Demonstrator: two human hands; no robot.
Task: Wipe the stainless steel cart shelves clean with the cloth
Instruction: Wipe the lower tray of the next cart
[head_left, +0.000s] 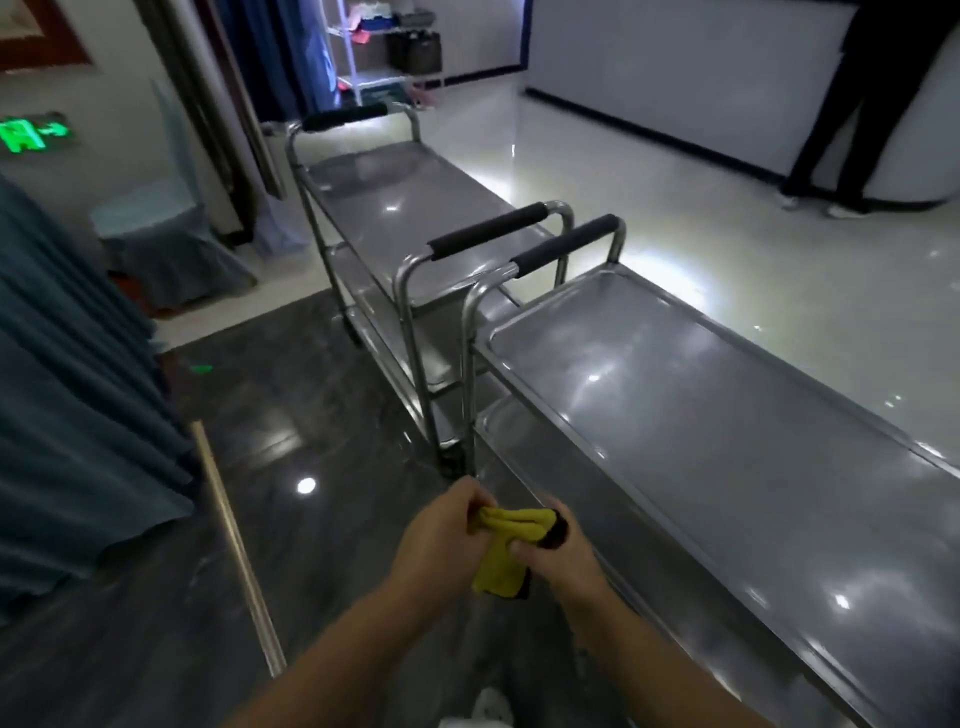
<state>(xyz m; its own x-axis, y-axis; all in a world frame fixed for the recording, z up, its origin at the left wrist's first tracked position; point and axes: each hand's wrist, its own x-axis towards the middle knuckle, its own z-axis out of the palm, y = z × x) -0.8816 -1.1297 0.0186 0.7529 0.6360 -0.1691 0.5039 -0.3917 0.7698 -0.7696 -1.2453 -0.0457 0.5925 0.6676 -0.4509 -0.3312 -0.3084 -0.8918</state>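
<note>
A yellow cloth (506, 551) with a dark edge is bunched between both hands low in the middle of the view. My left hand (441, 540) grips its left end, and my right hand (558, 551) pinches its right end. Both hands hover just left of the near stainless steel cart (727, 431), whose bare top shelf runs off to the lower right. Its lower shelf (511, 421) shows beneath the rim. A second steel cart (395, 208) stands farther back, end to end with the near one.
Black-padded cart handles (566, 252) rise between the two carts. Blue-grey drapes (78, 415) hang at the left, with a metal strip (236, 545) on the dark glossy floor. A covered chair (161, 234) stands at the back left. A person's legs (841, 130) stand by a white counter at the upper right.
</note>
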